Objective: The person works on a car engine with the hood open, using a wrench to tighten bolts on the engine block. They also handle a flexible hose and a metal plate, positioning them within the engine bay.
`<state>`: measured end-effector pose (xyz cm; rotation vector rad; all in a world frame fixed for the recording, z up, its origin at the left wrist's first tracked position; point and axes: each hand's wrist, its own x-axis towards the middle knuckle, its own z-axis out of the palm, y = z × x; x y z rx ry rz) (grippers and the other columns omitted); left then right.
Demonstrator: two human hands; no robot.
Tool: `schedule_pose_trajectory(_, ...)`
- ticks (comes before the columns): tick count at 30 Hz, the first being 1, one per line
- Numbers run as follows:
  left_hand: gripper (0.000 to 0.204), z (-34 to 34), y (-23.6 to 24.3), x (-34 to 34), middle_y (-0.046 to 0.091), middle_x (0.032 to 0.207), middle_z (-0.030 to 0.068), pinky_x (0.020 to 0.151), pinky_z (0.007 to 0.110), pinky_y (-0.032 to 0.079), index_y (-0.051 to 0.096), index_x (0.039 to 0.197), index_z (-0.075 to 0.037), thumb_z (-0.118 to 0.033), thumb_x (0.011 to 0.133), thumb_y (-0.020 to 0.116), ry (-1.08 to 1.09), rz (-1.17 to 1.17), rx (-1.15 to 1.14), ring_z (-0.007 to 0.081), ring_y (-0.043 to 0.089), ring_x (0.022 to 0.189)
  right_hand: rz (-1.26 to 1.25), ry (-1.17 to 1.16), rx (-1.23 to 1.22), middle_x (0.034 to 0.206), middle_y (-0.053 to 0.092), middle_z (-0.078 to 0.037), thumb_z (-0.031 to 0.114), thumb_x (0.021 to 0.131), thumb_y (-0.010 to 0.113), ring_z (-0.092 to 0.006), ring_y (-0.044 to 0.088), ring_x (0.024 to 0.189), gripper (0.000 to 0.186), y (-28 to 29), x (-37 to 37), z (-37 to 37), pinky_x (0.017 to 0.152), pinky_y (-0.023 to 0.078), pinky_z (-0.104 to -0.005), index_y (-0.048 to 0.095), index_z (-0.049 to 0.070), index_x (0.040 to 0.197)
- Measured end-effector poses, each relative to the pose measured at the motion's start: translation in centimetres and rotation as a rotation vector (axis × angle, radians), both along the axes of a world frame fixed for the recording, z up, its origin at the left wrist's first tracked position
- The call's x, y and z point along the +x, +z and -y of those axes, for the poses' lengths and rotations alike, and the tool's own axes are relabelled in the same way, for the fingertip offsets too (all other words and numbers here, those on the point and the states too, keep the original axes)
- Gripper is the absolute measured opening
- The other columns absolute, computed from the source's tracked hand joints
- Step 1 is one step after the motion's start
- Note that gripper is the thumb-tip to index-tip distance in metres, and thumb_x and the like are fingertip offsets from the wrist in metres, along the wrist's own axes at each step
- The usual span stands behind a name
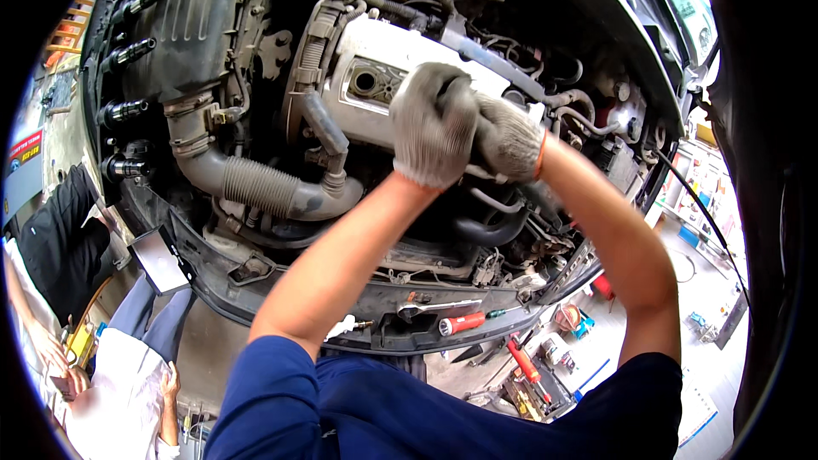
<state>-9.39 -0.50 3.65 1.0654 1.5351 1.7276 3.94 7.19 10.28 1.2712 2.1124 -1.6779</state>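
While my two forearms reach forward and angle in toward each other, my left hand (433, 132) and right hand (513, 138), both gloved in grey knit, come together over the pale engine cover (388, 41), the right elbow bent out wide. Fingers on both look curled inward, but blur and the gloves' own bulk mask them — I cannot tell whether they are clenched bare or grasping something. The cover lies beneath and beyond my hands, its round opening (365, 81) just left of them. To the left, a ribbed air hose (260, 182) bends below the black air box (183, 25), and black cylindrical parts (128, 111) line the bay's edge. Nearer my body, a ratchet (439, 307) and a red flashlight (461, 324) rest on the front ledge. My hands block part of the cover's right half; the far hoses sink into shadow — and the tool tray (558, 392) below is partly cut off by my sleeve (635, 405).
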Motion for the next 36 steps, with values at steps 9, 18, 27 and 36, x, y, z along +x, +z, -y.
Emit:
schedule_pose_trajectory(9, 0.034, -1.1, -0.7, 4.0, 0.074, 0.112, 0.0193, 0.092, 0.042, 0.057, 0.075, 0.118, 0.005, -0.021, 0.111, 0.054, 0.271, 0.041, 0.098, 0.0328, 0.072, 0.101, 0.132, 0.465, -0.165, 0.133, 0.077, -0.016, 0.020, 0.108, 0.066, -0.0256, 0.072, 0.115, 0.042, 0.8, -1.5, -6.7, 0.106, 0.060, -0.0405, 0.069, 0.002, 0.145)
schedule_pose_trajectory(18, 0.019, -1.4, -0.8, 3.4, 0.076, 0.095, 0.0188, 0.083, 0.047, 0.060, 0.078, 0.101, 0.000, -0.015, 0.095, 0.067, 0.217, 0.246, 0.087, 0.0380, 0.073, 0.085, -0.013, 0.406, 0.000, 0.111, 0.081, -0.022, 0.015, 0.100, 0.069, -0.0408, 0.078, 0.104, 0.021, 1.1, -1.4, -4.7, 0.094, 0.064, -0.0484, 0.078, 0.003, 0.115)
schedule_pose_trajectory(27, 0.016, -1.4, -1.0, 3.0, 0.075, 0.090, 0.0152, 0.080, 0.043, 0.058, 0.080, 0.099, -0.002, -0.004, 0.090, 0.068, 0.131, 0.322, 0.037, 0.0332, 0.072, 0.082, -0.079, 0.293, 0.002, 0.107, 0.081, -0.023, 0.011, 0.096, 0.071, -0.0430, 0.078, 0.102, 0.022, 1.5, -1.1, -3.7, 0.092, 0.064, -0.0492, 0.080, 0.002, 0.113)
schedule_pose_trajectory(36, 0.017, -1.2, -0.7, 2.0, 0.075, 0.093, 0.0158, 0.080, 0.040, 0.059, 0.079, 0.104, 0.001, -0.007, 0.093, 0.069, -0.053, 0.379, 0.029, 0.0319, 0.072, 0.082, -0.155, 0.177, 0.120, 0.110, 0.080, -0.026, 0.013, 0.097, 0.066, -0.0485, 0.076, 0.105, 0.026, 1.1, -0.5, -1.7, 0.095, 0.063, -0.0524, 0.079, 0.002, 0.116)
